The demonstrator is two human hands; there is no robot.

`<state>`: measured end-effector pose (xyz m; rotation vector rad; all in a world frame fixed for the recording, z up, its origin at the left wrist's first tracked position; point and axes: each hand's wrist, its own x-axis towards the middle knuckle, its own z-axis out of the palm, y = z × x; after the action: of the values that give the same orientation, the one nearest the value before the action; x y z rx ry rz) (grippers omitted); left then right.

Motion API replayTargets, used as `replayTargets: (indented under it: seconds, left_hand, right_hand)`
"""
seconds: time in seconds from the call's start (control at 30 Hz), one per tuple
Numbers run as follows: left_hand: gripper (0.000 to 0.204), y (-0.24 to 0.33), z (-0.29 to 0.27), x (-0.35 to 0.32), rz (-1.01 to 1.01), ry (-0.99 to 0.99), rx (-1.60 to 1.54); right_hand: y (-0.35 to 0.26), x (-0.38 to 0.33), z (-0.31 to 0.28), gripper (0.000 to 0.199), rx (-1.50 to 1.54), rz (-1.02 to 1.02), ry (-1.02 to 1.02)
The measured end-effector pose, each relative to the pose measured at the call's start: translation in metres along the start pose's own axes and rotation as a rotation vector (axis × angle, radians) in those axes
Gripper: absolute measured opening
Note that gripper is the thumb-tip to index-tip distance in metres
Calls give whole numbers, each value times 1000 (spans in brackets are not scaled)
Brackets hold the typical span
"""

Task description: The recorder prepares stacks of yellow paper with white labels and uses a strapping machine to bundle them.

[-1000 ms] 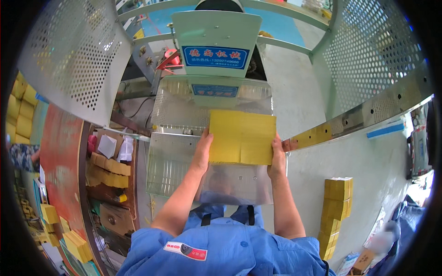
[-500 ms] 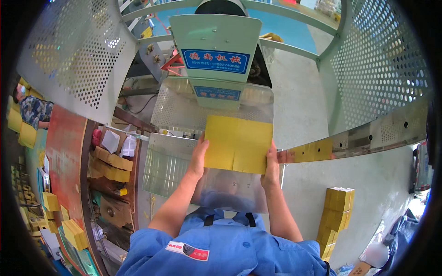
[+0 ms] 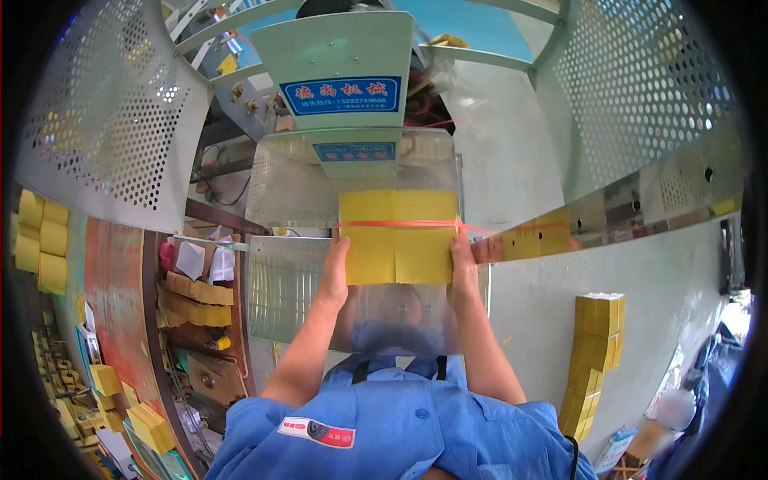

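Observation:
A rectangular yellow paper bundle (image 3: 396,258) lies on the shiny metal machine table (image 3: 392,316), with a faint crease down its middle. My left hand (image 3: 334,270) is closed against its left edge and my right hand (image 3: 463,270) against its right edge, so the bundle is gripped between them. Across its upper part runs a pink-red strap (image 3: 400,224), which extends past the right edge. Beyond the bundle stands the machine's pale green upright panel (image 3: 332,56) with a blue label plate. The underside of the bundle is hidden.
Perforated metal guards (image 3: 120,120) rise left and right, and a curved metal rail (image 3: 624,216) reaches in from the right. A shelf unit at left holds brown cardboard pieces (image 3: 200,296). Stacked yellow bundles (image 3: 588,352) stand on the floor at right.
The pink-red strap now lies across the yellow bundle, where none showed before. Both hands keep their hold on its sides. The view has shifted somewhat; the person at far left no longer shows.

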<state>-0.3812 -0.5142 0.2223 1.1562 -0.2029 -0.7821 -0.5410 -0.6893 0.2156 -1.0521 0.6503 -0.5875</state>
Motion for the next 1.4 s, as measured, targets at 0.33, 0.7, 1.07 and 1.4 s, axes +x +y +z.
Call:
replayTargets:
  seconds: [0.33,0.7,1.07,1.4]
  left_hand:
    - [60,1,11,1,-29,-70,-5]
    - [54,-7,8,4,-70,-1,-45]
    - [45,-16,-12,-80,-44,217,-260]
    - [29,-10,-6,-108,125,447,141]
  right_hand:
    - [2,2,1,51,54,72,58]
    - [5,-4,-1,51,-23,19,86]
    - [1,-56,7,56,105,66,-24]
    - [5,-76,-13,24,-120,-44,62]
